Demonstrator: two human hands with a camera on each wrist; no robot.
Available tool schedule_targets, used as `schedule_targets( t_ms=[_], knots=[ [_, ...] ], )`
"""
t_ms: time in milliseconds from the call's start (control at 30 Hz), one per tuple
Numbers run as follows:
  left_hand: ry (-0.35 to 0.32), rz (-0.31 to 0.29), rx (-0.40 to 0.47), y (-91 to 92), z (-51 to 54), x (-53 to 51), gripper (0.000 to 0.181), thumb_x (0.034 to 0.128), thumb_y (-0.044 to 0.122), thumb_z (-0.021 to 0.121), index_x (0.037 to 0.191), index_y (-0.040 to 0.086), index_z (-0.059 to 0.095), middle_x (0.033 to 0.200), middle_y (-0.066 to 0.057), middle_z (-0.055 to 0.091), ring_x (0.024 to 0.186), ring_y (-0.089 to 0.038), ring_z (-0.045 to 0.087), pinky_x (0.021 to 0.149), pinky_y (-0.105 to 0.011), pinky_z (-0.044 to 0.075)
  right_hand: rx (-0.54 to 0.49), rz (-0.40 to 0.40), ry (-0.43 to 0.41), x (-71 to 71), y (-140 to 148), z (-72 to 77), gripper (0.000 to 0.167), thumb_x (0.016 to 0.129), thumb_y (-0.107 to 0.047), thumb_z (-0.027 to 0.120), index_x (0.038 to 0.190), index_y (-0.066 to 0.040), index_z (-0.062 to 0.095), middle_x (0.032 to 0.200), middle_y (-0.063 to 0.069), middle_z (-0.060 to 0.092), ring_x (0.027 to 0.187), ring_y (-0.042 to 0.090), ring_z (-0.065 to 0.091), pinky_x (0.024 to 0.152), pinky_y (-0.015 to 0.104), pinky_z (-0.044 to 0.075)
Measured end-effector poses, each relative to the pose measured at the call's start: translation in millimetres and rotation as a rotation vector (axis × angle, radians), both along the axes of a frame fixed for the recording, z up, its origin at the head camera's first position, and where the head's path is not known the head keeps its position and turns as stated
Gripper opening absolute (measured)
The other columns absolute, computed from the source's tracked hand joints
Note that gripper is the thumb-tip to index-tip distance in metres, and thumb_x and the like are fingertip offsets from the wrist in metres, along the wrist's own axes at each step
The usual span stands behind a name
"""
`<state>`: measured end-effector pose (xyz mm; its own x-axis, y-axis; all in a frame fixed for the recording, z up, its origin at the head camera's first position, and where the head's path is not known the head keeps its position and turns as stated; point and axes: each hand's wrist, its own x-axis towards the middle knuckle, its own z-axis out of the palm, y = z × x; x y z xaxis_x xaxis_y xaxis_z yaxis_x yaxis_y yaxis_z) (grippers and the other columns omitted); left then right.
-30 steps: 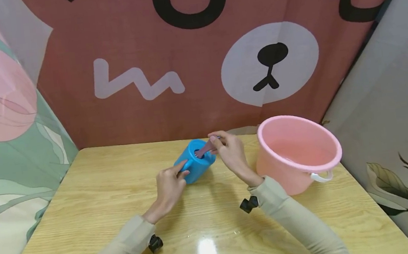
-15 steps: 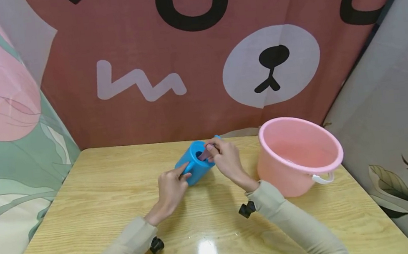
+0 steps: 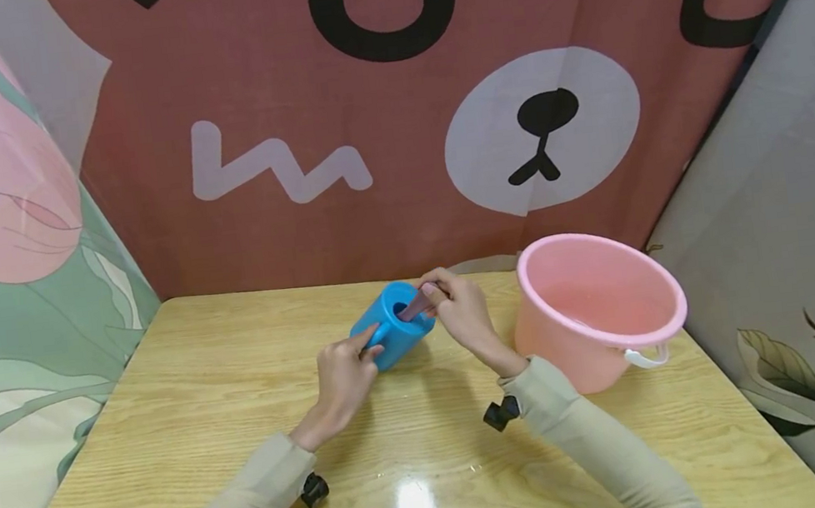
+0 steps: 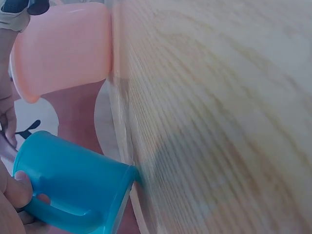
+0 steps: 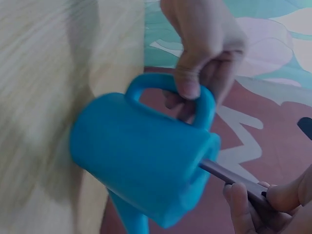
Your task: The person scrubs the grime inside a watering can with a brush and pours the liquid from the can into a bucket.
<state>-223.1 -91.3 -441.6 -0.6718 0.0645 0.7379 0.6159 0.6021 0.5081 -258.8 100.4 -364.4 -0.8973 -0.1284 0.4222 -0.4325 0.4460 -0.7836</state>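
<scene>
A blue watering can [image 3: 401, 343] is tilted on the wooden table, its opening turned up and toward the right hand. My left hand [image 3: 344, 374] grips its handle [image 5: 152, 80], thumb and fingers curled round it. The can's spout [image 5: 130, 214] shows low in the right wrist view. My right hand [image 3: 462, 308] pinches the purple handle of a slim brush-like tool [image 3: 413, 304]. The tool's far end goes into the can's opening and is hidden inside. In the left wrist view the can's base edge [image 4: 122, 195] is close to the table.
A pink bucket [image 3: 565, 345] with a white handle [image 3: 646, 357] stands to the right on the wooden table [image 3: 225, 375]. A curtain with a bear print [image 3: 263, 245] hangs along the table's back edge. Patterned cloth hangs at both sides.
The right hand first moves down and left, pushing the tool deeper into the can, then draws back up and right with it. The left hand and the can stay nearly still.
</scene>
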Motion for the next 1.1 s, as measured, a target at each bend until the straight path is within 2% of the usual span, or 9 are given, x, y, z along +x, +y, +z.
schedule_targets(
  t_ms=[167, 233, 400, 667, 867, 1100],
  knots=[
    [-0.002, -0.011, 0.002, 0.0, 0.7, -0.4, 0.030, 0.0799, -0.010, 0.076, 0.109, -0.011, 0.070, 0.090, -0.024, 0.071, 0.072, -0.029, 0.073, 0.062, -0.036, 0.060, -0.005, 0.003, 0.062, -1.8, 5.9, 9.2, 0.015, 0.100, -0.005, 0.057, 0.097, -0.003, 0.072, 0.083, 0.010, 0.073, 0.066, 0.029, 0.069, 0.060, 0.036, 0.057],
    [-0.013, -0.012, -0.001, -0.2, 0.4, -1.2, 0.030, 0.0807, -0.010, 0.075, 0.110, -0.010, 0.070, 0.091, -0.024, 0.072, 0.072, -0.028, 0.073, 0.063, -0.036, 0.060, 0.028, -0.007, 0.081, -1.8, 6.2, 9.2, 0.015, 0.100, -0.006, 0.058, 0.096, -0.004, 0.073, 0.077, 0.010, 0.071, 0.062, 0.025, 0.067, 0.057, 0.035, 0.052],
    [-0.031, -0.015, 0.001, -0.9, -1.6, -2.3, 0.030, 0.0813, -0.010, 0.075, 0.111, -0.009, 0.070, 0.090, -0.024, 0.072, 0.071, -0.027, 0.073, 0.063, -0.035, 0.060, 0.093, 0.002, 0.090, 0.0, 2.6, -1.2, 0.015, 0.099, -0.006, 0.059, 0.094, -0.008, 0.073, 0.073, 0.006, 0.071, 0.058, 0.020, 0.064, 0.056, 0.033, 0.050],
    [-0.023, -0.012, -0.009, -0.1, -1.4, -1.7, 0.029, 0.0816, -0.008, 0.076, 0.110, -0.008, 0.071, 0.090, -0.023, 0.072, 0.071, -0.027, 0.073, 0.064, -0.035, 0.060, 0.121, 0.058, 0.057, 0.1, -2.1, -11.9, 0.015, 0.099, -0.004, 0.058, 0.095, -0.007, 0.071, 0.079, 0.008, 0.071, 0.062, 0.024, 0.068, 0.058, 0.029, 0.056],
    [-0.006, -0.012, -0.010, 0.1, -1.3, -1.4, 0.029, 0.0814, -0.009, 0.076, 0.110, -0.009, 0.071, 0.089, -0.022, 0.072, 0.067, -0.025, 0.072, 0.062, -0.034, 0.060, 0.124, 0.028, 0.051, -3.8, 4.3, -4.3, 0.016, 0.099, -0.006, 0.058, 0.093, -0.009, 0.072, 0.075, 0.005, 0.071, 0.060, 0.023, 0.067, 0.057, 0.031, 0.054],
    [0.003, -0.012, -0.014, 1.1, -1.6, -1.7, 0.029, 0.0809, -0.010, 0.075, 0.110, -0.009, 0.071, 0.089, -0.022, 0.072, 0.069, -0.025, 0.073, 0.060, -0.033, 0.060, 0.114, 0.032, 0.134, -9.4, 12.9, 11.3, 0.019, 0.099, -0.001, 0.056, 0.091, -0.006, 0.072, 0.077, 0.007, 0.071, 0.056, 0.016, 0.063, 0.053, 0.032, 0.053]
  ],
)
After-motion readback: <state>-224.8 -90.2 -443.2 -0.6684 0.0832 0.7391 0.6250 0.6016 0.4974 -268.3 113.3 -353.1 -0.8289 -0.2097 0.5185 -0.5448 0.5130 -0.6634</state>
